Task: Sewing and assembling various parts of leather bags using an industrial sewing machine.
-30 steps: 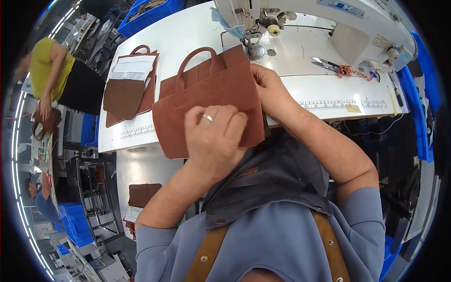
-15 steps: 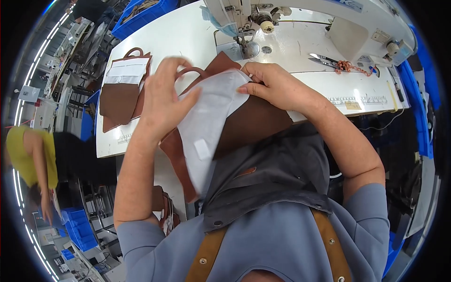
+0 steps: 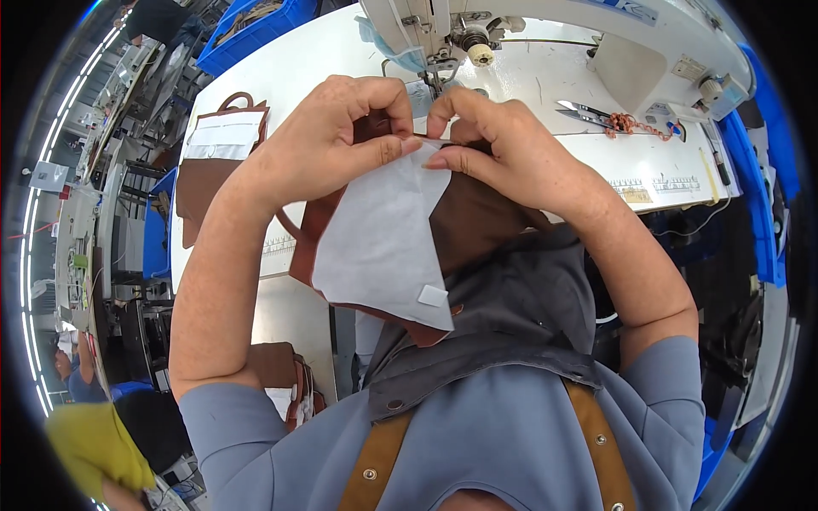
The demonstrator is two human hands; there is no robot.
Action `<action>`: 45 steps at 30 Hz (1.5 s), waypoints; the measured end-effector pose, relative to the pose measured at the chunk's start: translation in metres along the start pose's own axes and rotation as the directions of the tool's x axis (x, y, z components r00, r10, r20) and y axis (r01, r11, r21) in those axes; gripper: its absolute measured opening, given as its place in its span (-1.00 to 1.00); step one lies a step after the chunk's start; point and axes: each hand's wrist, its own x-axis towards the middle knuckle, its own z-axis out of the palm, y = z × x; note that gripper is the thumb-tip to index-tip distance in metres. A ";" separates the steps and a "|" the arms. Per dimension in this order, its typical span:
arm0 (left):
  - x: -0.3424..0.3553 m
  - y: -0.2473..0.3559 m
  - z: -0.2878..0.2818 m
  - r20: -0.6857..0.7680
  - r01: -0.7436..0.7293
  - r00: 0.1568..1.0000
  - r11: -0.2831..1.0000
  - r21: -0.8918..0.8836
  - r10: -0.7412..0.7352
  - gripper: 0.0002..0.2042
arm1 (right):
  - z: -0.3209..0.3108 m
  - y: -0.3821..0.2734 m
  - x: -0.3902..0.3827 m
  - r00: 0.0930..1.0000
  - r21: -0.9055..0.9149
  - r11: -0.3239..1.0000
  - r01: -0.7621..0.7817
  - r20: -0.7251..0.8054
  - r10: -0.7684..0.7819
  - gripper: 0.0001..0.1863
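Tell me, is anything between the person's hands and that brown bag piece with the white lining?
Nothing visible is. The left hand and right hand both already pinch the top edge of the white lining on the brown bag piece, just in front of the sewing machine.
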 end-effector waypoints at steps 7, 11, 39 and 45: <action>-0.022 0.014 0.000 -0.154 -0.073 0.985 0.997 -0.005 0.071 -0.82 | -0.006 -0.007 0.008 0.994 0.152 0.984 0.089 -0.069 -0.079 -0.83; -0.033 0.022 0.010 -0.229 -0.056 0.972 0.998 0.008 0.056 -0.85 | -0.002 -0.020 -0.002 0.992 0.418 0.900 -0.127 0.031 0.125 -0.82; -0.069 0.054 0.031 -0.348 0.231 0.894 0.956 -0.183 -0.283 -0.82 | 0.008 -0.042 -0.025 0.982 0.351 0.930 -0.111 -0.105 0.157 -0.79; -0.067 0.051 0.039 -0.352 0.227 0.870 0.915 -0.334 -0.344 -0.88 | 0.010 -0.043 -0.026 0.984 0.321 0.942 -0.098 -0.112 0.140 -0.78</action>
